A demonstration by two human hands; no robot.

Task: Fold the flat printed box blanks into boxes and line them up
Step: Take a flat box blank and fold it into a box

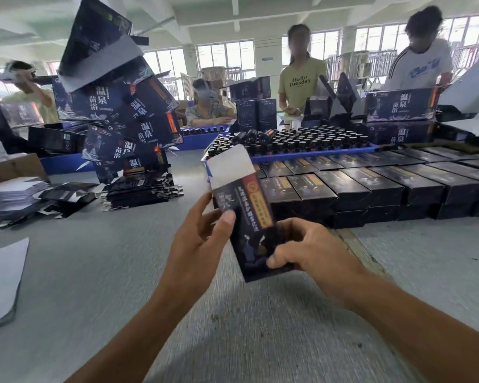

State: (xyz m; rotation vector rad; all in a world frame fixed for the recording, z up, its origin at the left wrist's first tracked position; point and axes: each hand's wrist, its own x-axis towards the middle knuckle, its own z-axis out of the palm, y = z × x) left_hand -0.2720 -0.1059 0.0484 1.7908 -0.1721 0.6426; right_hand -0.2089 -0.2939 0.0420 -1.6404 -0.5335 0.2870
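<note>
Both hands (197,244) (302,250) gripping a half-formed dark printed cardboard box (249,217), top flap unfolded; finished rows (371,183) lined up, flat blanks (138,192) waiting.

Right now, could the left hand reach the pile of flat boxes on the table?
Probably not yet: the left hand is busy gripping the box. The pile lies farther left, with bare table between.

Two bare forearms entering from bottom edge, no sleeves in view. Left hand (199,244) and right hand (304,244) ungloved. No rings, watch or wristband visible, though edges slightly motion-blurred. Short fingernails, unpainted as far as discernible. Upper arms and clothing out of frame.
</note>
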